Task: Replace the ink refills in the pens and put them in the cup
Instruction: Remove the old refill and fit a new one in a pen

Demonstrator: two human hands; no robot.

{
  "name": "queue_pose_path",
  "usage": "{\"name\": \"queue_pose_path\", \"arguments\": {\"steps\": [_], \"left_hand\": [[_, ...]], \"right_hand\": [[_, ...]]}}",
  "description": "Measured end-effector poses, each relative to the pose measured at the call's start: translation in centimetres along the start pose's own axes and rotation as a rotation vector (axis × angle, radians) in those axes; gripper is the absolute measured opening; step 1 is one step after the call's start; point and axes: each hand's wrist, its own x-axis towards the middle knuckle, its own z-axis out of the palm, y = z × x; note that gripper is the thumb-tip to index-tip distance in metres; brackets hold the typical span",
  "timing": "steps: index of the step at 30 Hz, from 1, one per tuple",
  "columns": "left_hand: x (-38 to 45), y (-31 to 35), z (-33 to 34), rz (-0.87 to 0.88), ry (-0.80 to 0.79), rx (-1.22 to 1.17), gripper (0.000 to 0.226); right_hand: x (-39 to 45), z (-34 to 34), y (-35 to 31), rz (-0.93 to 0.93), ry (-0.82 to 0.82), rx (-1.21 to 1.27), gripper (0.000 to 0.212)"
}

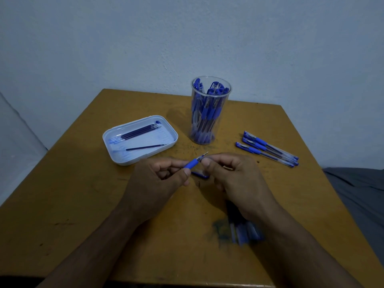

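1. The left hand (160, 179) pinches a pen (192, 163) by its blue sleeve, tip pointing toward 1 o'clock; the right hand (230, 177) pinches the pen's tip end.
2. A clear cup (209, 113) full of blue pens stands at 12 o'clock on the worn, ink-stained brown worktop (83, 204).
3. A white tray (140, 140) at 10 o'clock holds ink refills (137, 133).
4. Three capped pens (268, 148) lie at 2 o'clock.
5. A pale blue wall (187, 38) rises behind; grey fabric (357, 194) lies at 3 o'clock.
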Motion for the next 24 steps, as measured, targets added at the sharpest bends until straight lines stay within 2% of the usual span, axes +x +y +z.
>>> {"name": "queue_pose_path", "arguments": {"steps": [10,14,16,18,24], "left_hand": [[0.1,0.0,-0.1,0.015,-0.019,0.022,0.024],[0.1,0.0,0.1,0.015,-0.008,0.029,0.025],[0.0,0.0,0.1,0.015,-0.022,0.028,0.025],[0.0,0.0,0.1,0.018,-0.04,0.033,0.025],[0.1,-0.1,0.2,0.004,-0.029,0.064,0.023]], "right_hand": [[-0.2,1.3,-0.1,0.082,0.17,0.345,0.014],[0.1,0.9,-0.4,0.087,0.104,0.517,0.012],[0.1,1.0,-0.1,0.087,0.067,0.52,0.017],[0.2,1.2,0.1,0.083,0.073,0.519,0.014],[1.2,-1.4,-0.1,-0.004,0.246,0.628,0.014]]}}
